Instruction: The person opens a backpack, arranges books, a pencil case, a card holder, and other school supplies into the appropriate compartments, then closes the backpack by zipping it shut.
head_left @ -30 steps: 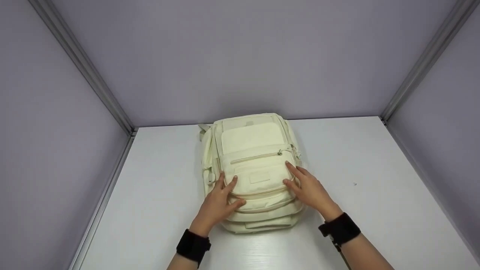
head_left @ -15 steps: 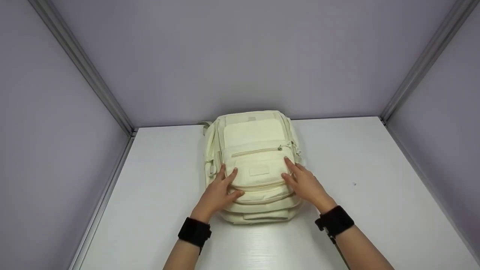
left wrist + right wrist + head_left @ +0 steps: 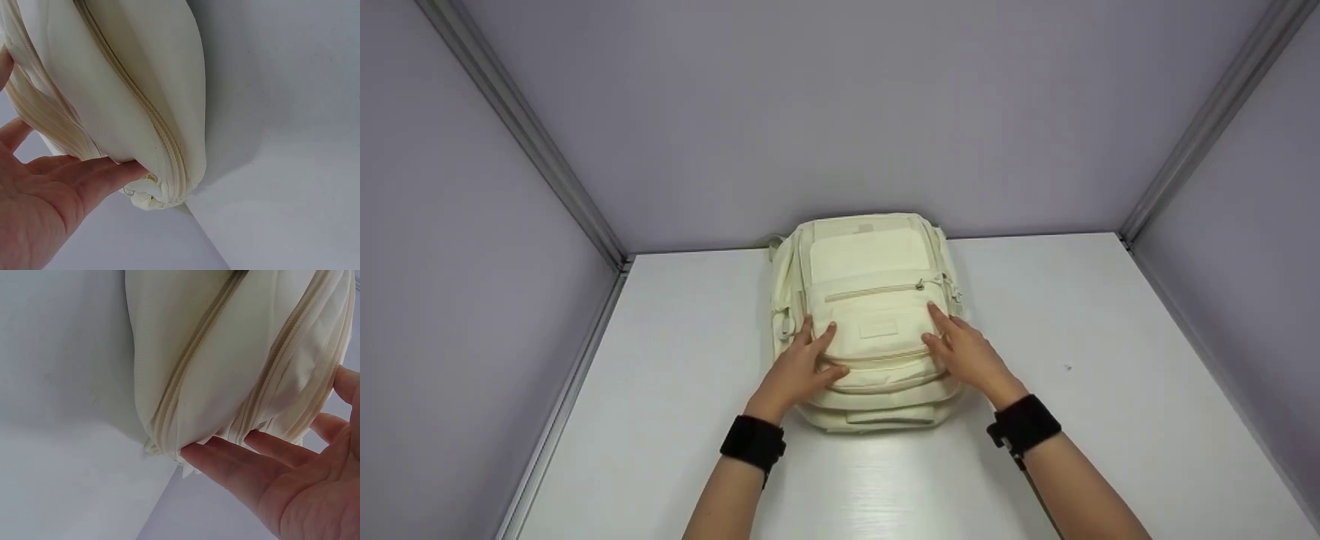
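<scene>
A cream backpack (image 3: pixel 870 253) lies on the white table, its front pockets facing up and its top toward the back wall. My left hand (image 3: pixel 796 371) rests against the left side of the front pocket, fingers spread and nearly straight. On the opposite side my right hand (image 3: pixel 971 358) touches the pocket's right edge, fingers extended. The left wrist view shows the fingertips against the fabric beside a curved zipper (image 3: pixel 135 90). In the right wrist view the fingertips press the bag's side near two zippers, one of them this lower zipper (image 3: pixel 180 368).
The white table (image 3: pixel 690 322) ends at a pale back wall (image 3: pixel 855 112). Side walls with grey metal corner posts (image 3: pixel 532 142) stand left and right. A tiny speck (image 3: pixel 1067 367) lies on the table right of the bag. Each wrist wears a black band (image 3: pixel 754 441).
The backpack has slid away from me toward the back wall and straightened a little. Both hands have moved forward with it, keeping their places on its sides.
</scene>
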A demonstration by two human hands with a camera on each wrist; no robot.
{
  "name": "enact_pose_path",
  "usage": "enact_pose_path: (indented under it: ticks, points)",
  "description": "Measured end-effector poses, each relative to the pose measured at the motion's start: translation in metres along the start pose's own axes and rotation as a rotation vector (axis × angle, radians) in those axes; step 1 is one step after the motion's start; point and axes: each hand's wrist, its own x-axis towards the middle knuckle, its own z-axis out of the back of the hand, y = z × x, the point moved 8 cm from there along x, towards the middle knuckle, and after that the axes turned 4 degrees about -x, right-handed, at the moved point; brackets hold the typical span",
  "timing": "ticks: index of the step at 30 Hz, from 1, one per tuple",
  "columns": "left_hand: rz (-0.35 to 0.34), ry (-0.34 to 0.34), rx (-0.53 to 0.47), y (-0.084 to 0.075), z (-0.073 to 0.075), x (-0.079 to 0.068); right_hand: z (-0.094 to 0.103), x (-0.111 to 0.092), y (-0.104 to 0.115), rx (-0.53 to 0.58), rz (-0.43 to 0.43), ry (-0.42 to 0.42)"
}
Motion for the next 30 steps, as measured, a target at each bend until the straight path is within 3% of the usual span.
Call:
enact_pose_path:
  ticks: [17, 21, 25, 30]
  points:
    - [0.001, -0.005, 0.052, -0.001, 0.003, 0.007, 0.004, -0.001, -0.007, 0.009, -0.031, 0.0]
    - [-0.04, -0.047, 0.101, -0.002, 0.01, 0.001, 0.014, -0.01, -0.008, -0.065, -0.046, -0.083]
    - [-0.077, -0.125, 0.168, 0.001, 0.024, -0.007, 0.03, -0.02, -0.008, -0.168, -0.006, -0.246]
    - [-0.045, -0.212, 0.245, 0.016, 0.045, -0.019, 0.046, -0.03, -0.017, -0.287, 0.048, -0.359]
